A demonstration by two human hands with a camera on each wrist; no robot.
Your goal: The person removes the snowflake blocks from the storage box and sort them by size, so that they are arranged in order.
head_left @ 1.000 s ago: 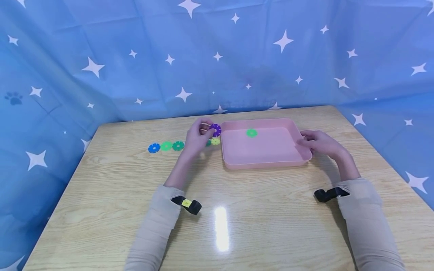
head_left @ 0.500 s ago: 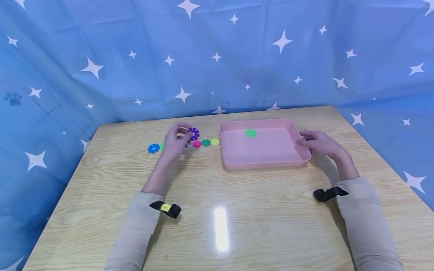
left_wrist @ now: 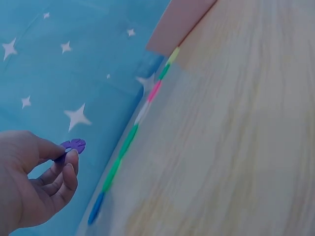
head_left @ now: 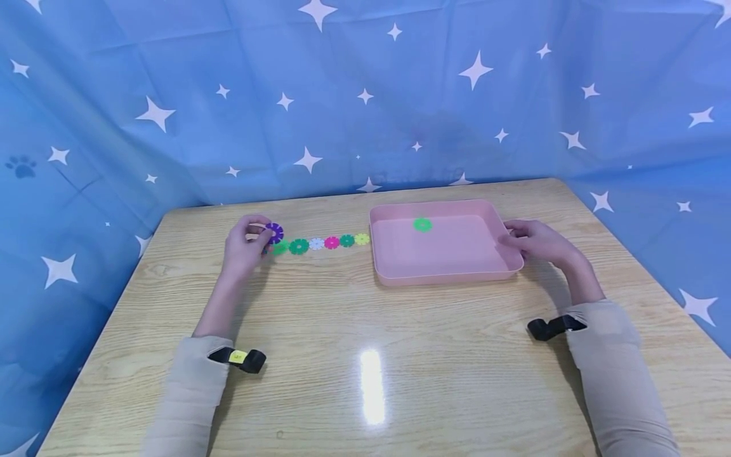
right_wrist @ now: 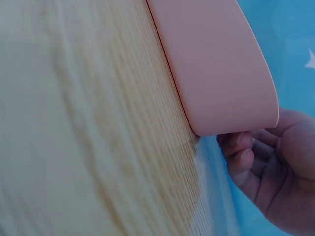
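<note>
My left hand [head_left: 244,246] pinches a purple notched plastic disc [left_wrist: 76,145] between thumb and fingers, held above the left end of a row of similar discs. In the left wrist view the row runs from a blue disc [left_wrist: 96,208] through green, white and pink ones to a yellow disc [left_wrist: 173,54] near the tray. My right hand [head_left: 537,241] grips the right wall of a shallow pink tray [head_left: 445,278], thumb over the rim and fingers outside. Inside the tray lies one light green disc [head_left: 422,225]. In the head view my left hand mostly hides the blue disc.
The wooden table [head_left: 320,355] extends in front of the row and tray. Behind it hangs a blue curtain [head_left: 342,95] with white stars, close to the table's back edge.
My left hand has carried the purple disc leftward from beside the tray, along the row to its left end. My right hand stays on the tray, and the tray has not visibly moved.
</note>
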